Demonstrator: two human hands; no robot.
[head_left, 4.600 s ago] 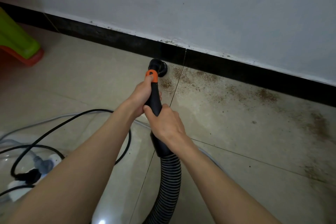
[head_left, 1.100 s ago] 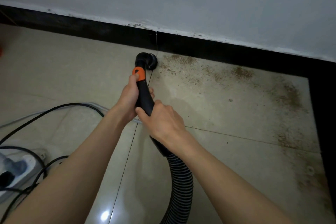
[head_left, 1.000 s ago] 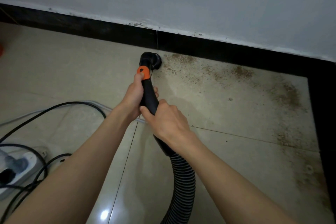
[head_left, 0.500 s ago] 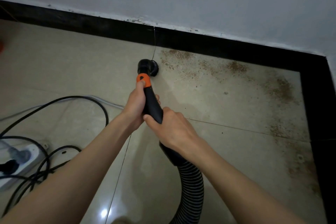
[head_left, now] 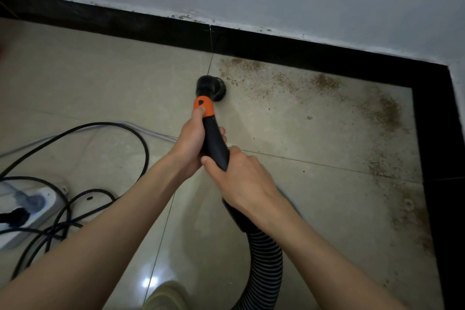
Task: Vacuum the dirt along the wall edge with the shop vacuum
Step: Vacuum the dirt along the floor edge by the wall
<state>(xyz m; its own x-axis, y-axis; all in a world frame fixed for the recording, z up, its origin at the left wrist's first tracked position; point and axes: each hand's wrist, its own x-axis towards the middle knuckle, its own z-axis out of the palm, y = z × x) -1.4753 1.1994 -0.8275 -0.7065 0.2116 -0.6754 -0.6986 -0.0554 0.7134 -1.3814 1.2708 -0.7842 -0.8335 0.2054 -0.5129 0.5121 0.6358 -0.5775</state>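
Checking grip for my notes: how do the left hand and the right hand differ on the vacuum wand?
The left hand grips nearer the nozzle, its thumb on the orange collar; the right hand grips lower, near the ribbed hose. The left hand sits left of the wand, the right hand over it. Both wrap the wand.

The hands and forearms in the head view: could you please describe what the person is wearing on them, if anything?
Nothing is worn on them. The left hand and right hand are bare, with no gloves, and no rings, watch or bracelet show. Both forearms are bare as well; no sleeve shows before they leave the bottom of the picture. The nails that show look short and unpainted.
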